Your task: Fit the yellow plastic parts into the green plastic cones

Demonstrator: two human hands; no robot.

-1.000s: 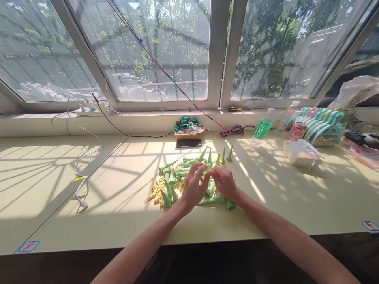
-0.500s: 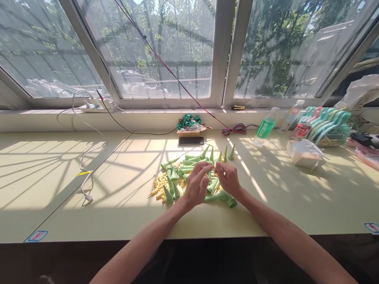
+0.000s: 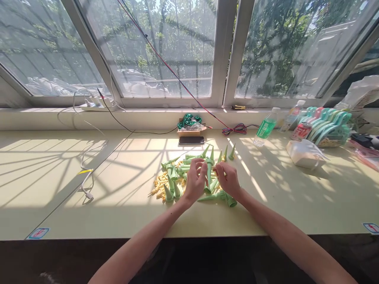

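Observation:
Over a pile of green cone-shaped spikes and small yellow pieces, both my hands work close together. My left hand point(image 3: 195, 183) is curled, with thumb and fingers closed on a green cone-shaped spike point(image 3: 209, 170), whose narrow tip points down toward me. Just right of it, my right hand point(image 3: 229, 179) is closed in a pinch near the spike's collar; whatever lies between its fingertips is too small to make out. Small yellow pieces point(image 3: 161, 184) lie loose at the pile's left. Several green spikes stand upright, among them one spike point(image 3: 232, 152) at the back right.
Behind the pile lie a black phone point(image 3: 191, 140) and a small cardboard box point(image 3: 189, 133) with green material. A tilted bottle point(image 3: 266, 127), a can point(image 3: 301, 131), a tissue pack point(image 3: 304, 154) and teal hangers point(image 3: 331, 124) are at right. A white cable point(image 3: 85, 185) lies left.
My left hand has drawn back slightly and its fingers have curled, bringing the green spike into view between the hands. My right hand stays nearly in place, still pinched.

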